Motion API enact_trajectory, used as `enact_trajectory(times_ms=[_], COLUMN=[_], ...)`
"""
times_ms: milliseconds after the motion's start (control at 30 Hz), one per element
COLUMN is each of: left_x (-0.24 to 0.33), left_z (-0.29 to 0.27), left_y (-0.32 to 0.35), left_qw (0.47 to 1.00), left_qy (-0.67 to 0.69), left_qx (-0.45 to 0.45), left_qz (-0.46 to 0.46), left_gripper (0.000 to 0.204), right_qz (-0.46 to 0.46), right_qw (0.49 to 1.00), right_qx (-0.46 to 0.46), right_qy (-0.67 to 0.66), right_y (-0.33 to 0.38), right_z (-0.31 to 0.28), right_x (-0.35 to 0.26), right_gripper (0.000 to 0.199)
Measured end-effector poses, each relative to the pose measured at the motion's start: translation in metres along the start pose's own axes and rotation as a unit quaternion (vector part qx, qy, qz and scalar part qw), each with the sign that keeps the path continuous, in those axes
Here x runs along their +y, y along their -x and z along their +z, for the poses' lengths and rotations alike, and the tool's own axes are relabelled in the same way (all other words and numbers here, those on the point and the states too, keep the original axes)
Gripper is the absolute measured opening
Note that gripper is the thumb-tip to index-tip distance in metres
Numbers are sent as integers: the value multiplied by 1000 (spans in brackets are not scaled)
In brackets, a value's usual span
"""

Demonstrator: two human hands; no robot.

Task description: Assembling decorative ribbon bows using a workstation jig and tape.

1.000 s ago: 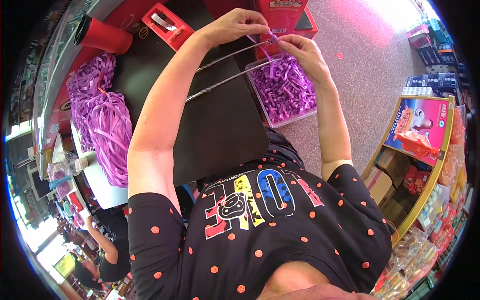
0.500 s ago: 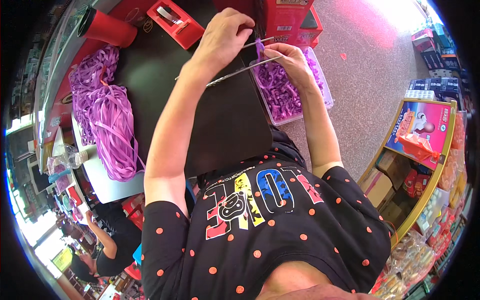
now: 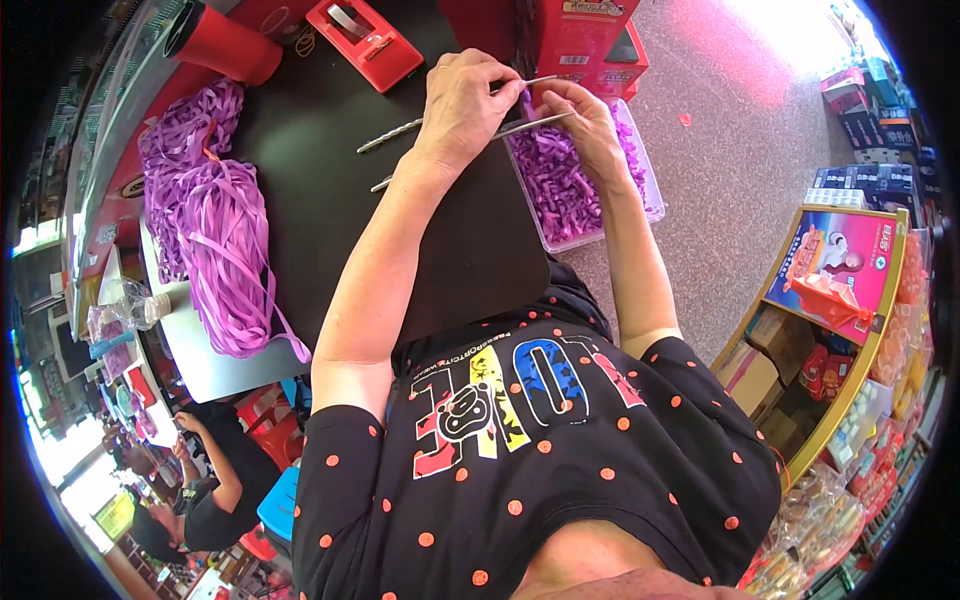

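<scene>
My left hand (image 3: 465,105) is closed above the dark tabletop, its fingertips pinching a short piece of purple ribbon (image 3: 527,100). Two slim metal rods, an upper rod (image 3: 390,135) with a twisted surface and a lower rod (image 3: 535,124), pass beneath that hand and stick out on both sides. My right hand (image 3: 590,128) has its fingers bent round the right end of the lower rod, close to the ribbon. Below my hands is a clear plastic tub (image 3: 545,240) of curled purple ribbon pieces (image 3: 560,185). Exactly how the fingers grip is partly hidden.
Long purple ribbon bundles (image 3: 225,260) lie at the table's left. Beyond are a red tape dispenser (image 3: 370,45) and a red cup (image 3: 228,45). Red boxes (image 3: 575,50) stand behind the tub. A display cabinet (image 3: 840,280) is at right; another person (image 3: 215,490) sits lower left.
My left hand has shifted right and down, nearer my right hand. The rods' left ends now show clearly past it. The other person has moved their arms.
</scene>
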State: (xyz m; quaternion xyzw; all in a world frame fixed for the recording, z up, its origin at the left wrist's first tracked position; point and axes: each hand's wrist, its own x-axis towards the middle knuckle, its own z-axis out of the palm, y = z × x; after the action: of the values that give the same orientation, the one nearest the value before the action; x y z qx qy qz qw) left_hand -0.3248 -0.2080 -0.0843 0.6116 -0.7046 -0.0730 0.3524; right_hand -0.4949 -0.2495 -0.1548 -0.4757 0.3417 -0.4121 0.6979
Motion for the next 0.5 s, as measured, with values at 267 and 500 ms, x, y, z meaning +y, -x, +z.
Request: enact_trajectory(times_ms=[267,500], left_x=[-3,-3], left_z=[6,1], left_y=[2,5], left_qw=[999,1000], left_qy=[23,7], left_qx=[30,17], left_qz=[7,14], left_gripper=[12,14], right_qz=[-117,-55], right_qw=[969,928], right_qx=[-31,-4], right_qy=[215,369], right_y=[-23,-22], right_z=[-2,-9], right_x=[1,14], right_gripper=[22,21])
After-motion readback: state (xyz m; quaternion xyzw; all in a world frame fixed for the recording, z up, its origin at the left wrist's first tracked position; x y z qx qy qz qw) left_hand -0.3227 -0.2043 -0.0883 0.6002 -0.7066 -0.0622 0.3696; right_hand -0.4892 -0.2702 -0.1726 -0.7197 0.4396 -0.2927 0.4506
